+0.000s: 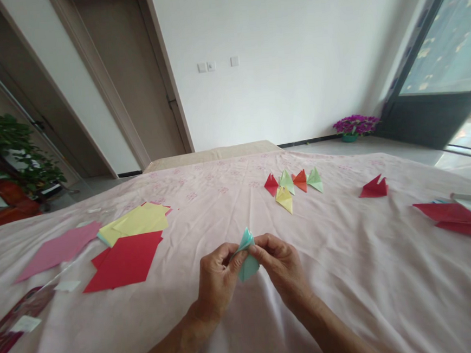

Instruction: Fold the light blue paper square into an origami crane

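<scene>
A small, pointed piece of folded turquoise paper [249, 268] is at the lower centre of the frame, held between both hands above a pale pink patterned tablecloth [351, 298], its narrow tip upward. It should weigh almost nothing and be crisp, firmer where layers overlap and limp along single sheets; a hard squeeze would probably crush it or spoil its creases. Its dry surface seems unlikely to slip much. The folded side edges, around mid-height, look like the best hold, with light pressure from thumb and fingertip.

The person's left hand [218, 276] pinches the left edge, thumb across the front, the other fingers curled in behind. The right hand [282, 261] pinches the right edge likewise, its thumb near the left one. Both hands are nearly closed, with only the paper's thickness between thumb and finger; how the fingertips sit behind the paper cannot be told.
</scene>
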Demonstrator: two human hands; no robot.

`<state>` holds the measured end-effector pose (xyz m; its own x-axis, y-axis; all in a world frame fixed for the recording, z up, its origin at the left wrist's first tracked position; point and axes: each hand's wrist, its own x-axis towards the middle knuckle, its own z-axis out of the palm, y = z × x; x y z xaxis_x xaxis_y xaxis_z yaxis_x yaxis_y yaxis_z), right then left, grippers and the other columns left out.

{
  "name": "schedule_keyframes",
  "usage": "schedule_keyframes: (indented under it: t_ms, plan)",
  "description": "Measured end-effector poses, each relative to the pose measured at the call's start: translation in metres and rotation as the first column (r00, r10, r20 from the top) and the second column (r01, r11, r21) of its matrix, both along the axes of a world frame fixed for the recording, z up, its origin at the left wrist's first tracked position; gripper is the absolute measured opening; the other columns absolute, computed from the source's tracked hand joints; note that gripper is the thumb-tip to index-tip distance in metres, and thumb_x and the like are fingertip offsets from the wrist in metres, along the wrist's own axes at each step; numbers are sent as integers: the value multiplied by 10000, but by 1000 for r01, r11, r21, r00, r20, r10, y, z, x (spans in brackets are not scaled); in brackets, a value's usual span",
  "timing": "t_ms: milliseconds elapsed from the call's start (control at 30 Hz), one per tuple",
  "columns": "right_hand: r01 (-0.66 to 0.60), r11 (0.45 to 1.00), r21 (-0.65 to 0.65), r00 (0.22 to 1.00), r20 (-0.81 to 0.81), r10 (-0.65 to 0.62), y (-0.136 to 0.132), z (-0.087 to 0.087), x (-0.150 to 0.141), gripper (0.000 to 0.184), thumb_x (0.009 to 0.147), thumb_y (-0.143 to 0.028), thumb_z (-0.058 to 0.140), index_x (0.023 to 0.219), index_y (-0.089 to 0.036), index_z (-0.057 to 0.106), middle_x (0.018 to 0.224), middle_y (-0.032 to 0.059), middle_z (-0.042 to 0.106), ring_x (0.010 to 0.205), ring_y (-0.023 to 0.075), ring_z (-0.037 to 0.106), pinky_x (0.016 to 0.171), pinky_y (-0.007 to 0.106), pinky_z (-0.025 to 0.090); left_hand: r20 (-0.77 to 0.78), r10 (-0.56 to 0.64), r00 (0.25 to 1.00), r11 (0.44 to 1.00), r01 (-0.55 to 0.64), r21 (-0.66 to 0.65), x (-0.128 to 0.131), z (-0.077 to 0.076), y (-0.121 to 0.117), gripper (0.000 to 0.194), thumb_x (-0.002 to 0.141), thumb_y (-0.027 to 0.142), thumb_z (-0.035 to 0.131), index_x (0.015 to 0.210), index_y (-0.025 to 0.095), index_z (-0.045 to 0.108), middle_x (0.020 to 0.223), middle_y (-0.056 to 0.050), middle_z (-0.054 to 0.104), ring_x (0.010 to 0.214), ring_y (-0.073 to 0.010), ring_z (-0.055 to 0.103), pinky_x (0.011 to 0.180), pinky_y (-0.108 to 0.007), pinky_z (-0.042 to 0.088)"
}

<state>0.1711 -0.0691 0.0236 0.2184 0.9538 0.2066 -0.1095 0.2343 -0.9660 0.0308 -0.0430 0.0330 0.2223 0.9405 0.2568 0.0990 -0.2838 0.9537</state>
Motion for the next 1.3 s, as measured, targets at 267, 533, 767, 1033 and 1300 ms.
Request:
schedule_keyframes:
  t_ms: [267,533,767,1033,1300]
  plan:
    - [53,997,-52,981,-183,-61,0,-1,3,294,764,-396,707,634,-157,595,529,-36,544,500,89,465,513,217,375,169,-164,972,938,206,-277,9,-10,-3,339,746,457,702,781,124,650,599,-13,614,501,-123,553,464,-216,455]
    - [-23,997,-67,984,-179,11,4,1,4,311,803,-462,656,750,-161,596,557,-38,527,470,80,430,453,203,341,88,-199,976,918,217,-331,9,-14,-6,386,735,500,692,705,122,622,564,-24,615,403,-87,497,387,-189,386]
    - [125,989,-79,964,-226,-140,8,-7,5,333,762,-485,687,707,-176,577,519,-59,470,436,80,382,396,203,287,52,-270,962,921,273,-278,10,-15,-9,354,756,472,677,667,135,612,532,-3,586,391,-81,471,378,-185,370]
    - [244,967,-72,958,-133,-252,8,-11,5,314,787,-479,650,729,-179,576,565,-48,468,471,90,403,414,207,311,10,-232,973,919,223,-324,11,-22,-17,377,771,499,650,645,144,625,430,18,526,342,-77,439,351,-175,314]
    - [405,914,33,896,184,-403,15,-10,12,292,816,-452,594,687,-194,547,573,-36,462,520,114,399,444,220,328,89,-305,948,866,315,-388,9,-21,-5,442,768,569,623,678,137,616,542,-21,596,435,-98,525,394,-167,354]
